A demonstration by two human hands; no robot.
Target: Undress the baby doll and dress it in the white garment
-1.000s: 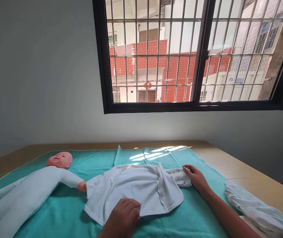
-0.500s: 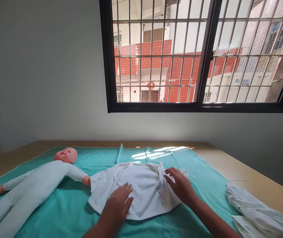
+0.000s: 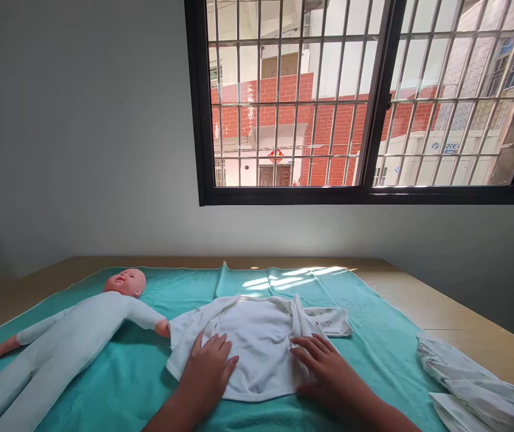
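Note:
A small white baby shirt lies spread open on a teal cloth, its short sleeves out to both sides. My left hand rests on the shirt's left front, fingers apart. On its right front lies my right hand, fingers loosely spread and slightly bent. Neither hand has a grip on the fabric that I can see. To the left, a baby doll in a white suit lies on its back, one hand touching the edge of the shirt's left sleeve.
Folded white printed clothing sits at the right edge of the cloth. The wooden table shows around the cloth and meets a grey wall. Above is a barred window with a black frame.
My right hand has come down and toward me from the shirt's upper right, uncovering the right sleeve, which now lies extended. My left hand has shifted slightly left. The view has moved a little.

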